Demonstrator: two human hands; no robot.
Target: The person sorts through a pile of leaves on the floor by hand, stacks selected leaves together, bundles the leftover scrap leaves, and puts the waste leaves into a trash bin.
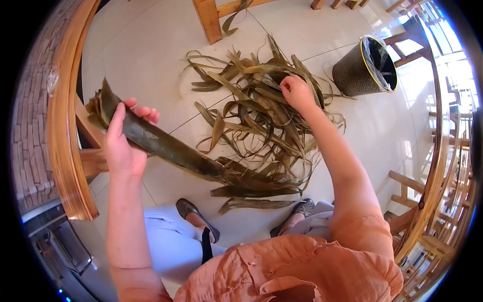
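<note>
My left hand (125,138) is wrapped round a thick bundle of long, dark olive-green leaves (168,148), with the thumb on top and the fingers underneath. The bundle slants from upper left down to the right, one end raised and ragged, the other reaching the leaves near my feet. My right hand (298,94) is closed at the upper right of a loose, tangled leaf pile (266,110) on the floor. Its fingertips pinch at a leaf there, though the fingers partly hide it. Several separate leaves (256,203) lie between my shoes.
A dark patterned bin (354,70) with a plastic liner stands right of the pile. Wooden furniture edges run along the left (70,126) and right (436,176). A wooden leg (207,21) stands on the pale tiled floor (141,55) beyond the pile.
</note>
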